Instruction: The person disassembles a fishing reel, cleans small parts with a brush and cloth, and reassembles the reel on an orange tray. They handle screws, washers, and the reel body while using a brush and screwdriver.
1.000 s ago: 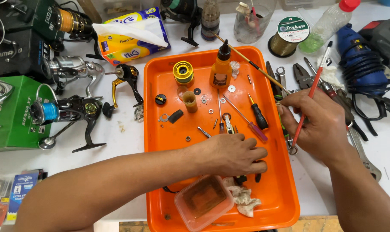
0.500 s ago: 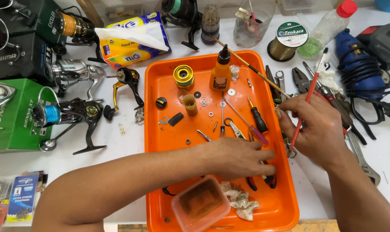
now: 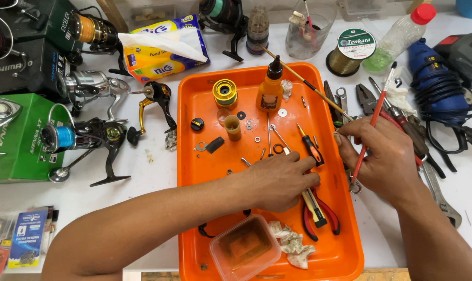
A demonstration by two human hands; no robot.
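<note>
White bench (image 3: 158, 177), crowded: fishing reels (image 3: 85, 136) left, blue power tool (image 3: 436, 78) right. Orange tray (image 3: 329, 260) centre, strewn with small washers and screws. Left hand (image 3: 277, 179) flat over the tray's middle, now slid further right than a second ago, fingertips curled onto a yellow-handled tool (image 3: 315, 205) beside the red-handled pliers (image 3: 327, 216). Right hand (image 3: 384, 156) at the tray's right rim, pinching a slim red brush (image 3: 374, 117), tilted steeper than before. Small plastic tub (image 3: 244, 247) sitting lower right of its earlier spot.
</note>
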